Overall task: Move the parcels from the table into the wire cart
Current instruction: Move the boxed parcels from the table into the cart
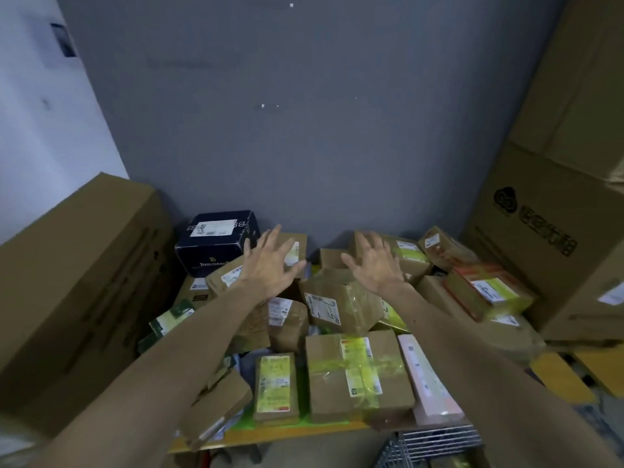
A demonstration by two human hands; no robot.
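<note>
While both arms reach forward, I see 2 hands, left hand [270, 261] and right hand [374, 261], fingers spread and holding nothing. Under the fingertips, parcels [358, 376] are heaped on the table [287, 435]. Well back from the fingertips, beside the right forearm, is the wire cart [439, 440].

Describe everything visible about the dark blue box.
The dark blue box is a closed cardboard carton, navy with pale lettering on its front face and a white label with handwriting on top. It sits upright at the pile's back left, near the grey wall, atop brown parcels, beside a large brown carton. The left hand hovers open by its right side.
</note>
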